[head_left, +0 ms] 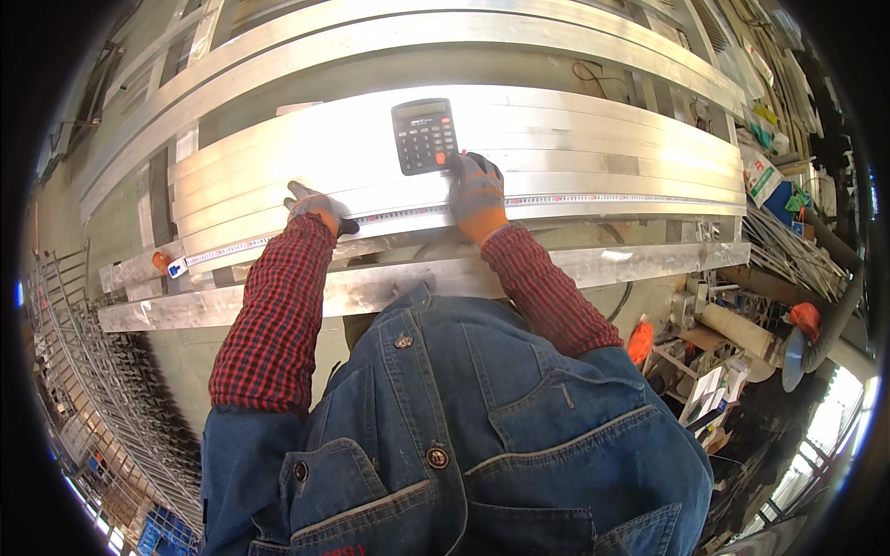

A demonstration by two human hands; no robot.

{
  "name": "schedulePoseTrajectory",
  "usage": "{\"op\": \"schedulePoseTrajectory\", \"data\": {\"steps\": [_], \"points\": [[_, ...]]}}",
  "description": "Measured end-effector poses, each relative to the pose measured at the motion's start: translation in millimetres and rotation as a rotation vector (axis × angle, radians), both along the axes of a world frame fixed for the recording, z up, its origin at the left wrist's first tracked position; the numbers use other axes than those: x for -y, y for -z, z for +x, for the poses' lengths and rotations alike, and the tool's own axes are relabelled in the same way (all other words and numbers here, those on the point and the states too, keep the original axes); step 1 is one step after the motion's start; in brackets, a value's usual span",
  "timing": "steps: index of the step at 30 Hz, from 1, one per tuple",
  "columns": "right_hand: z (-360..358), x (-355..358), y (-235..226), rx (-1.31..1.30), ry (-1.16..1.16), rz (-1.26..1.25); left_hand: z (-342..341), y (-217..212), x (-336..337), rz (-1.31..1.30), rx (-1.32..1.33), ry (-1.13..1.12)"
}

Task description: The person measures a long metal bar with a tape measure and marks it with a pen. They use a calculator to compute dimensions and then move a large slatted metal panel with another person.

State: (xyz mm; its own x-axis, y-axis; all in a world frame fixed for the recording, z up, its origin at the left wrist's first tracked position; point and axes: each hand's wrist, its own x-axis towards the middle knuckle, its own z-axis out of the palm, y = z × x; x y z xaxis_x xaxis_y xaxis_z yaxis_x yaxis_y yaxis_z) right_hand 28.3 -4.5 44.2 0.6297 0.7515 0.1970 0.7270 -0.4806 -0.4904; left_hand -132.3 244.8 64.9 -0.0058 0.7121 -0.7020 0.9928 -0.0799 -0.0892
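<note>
A row of flat silver metal bars (pixel 575 139) lies side by side in front of me. Stretched along their near edge is a tape measure (pixel 556 198), its orange-and-white case (pixel 172 266) at the left end. My left hand (pixel 315 208), in a grey glove with an orange cuff, rests on the bars beside the tape, thumb and fingers apart. A black calculator (pixel 424 137) lies on the bars. At its lower right corner is my right hand (pixel 478 195), gloved alike, with fingers bent together; whatever they may hold is too small to make out.
Nearer my body, a separate metal beam (pixel 371 284) crosses the stand. More long beams (pixel 371 44) run across the far side. Stacked metal racks (pixel 102 371) are at the left. Thin rods (pixel 788 246) and a cardboard tube (pixel 737 332) lie to the right.
</note>
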Motion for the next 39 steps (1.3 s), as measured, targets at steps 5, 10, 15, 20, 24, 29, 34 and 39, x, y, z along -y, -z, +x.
{"op": "schedulePoseTrajectory", "data": {"steps": [5, 10, 15, 20, 24, 29, 34, 39], "points": [[-31.3, 26.7, -17.5, -0.247, -0.063, 0.109, -1.8, 9.2, -2.1, -0.015, -0.032, 0.05], [-62.0, 43.4, -12.6, -0.206, -0.081, 0.138, -4.3, 8.0, -0.3, -0.011, -0.025, 0.1], [-65.9, 44.0, -5.0, -0.251, -0.11, 0.081, -8.0, 23.7, -2.0, 0.014, -0.061, 0.177], [-76.1, 41.8, -0.4, -0.422, 0.041, 0.201, -6.6, 33.3, -5.6, 0.023, -0.057, 0.164], [-79.7, 41.0, 5.1, -0.314, 0.029, 0.217, -6.1, 16.3, -2.8, -0.001, 0.04, 0.035], [-81.6, 40.1, 7.7, -0.394, 0.049, 0.163, -6.2, 10.4, -1.3, -0.011, 0.017, 0.009], [-81.9, 36.4, 12.5, -0.381, 0.044, 0.124, -12.2, 38.5, -8.3, 0.016, 0.017, 0.053], [-82.5, 32.1, 16.3, -0.366, 0.027, 0.128, -13.5, 51.3, -9.4, 0.019, -0.04, 0.183]]}}
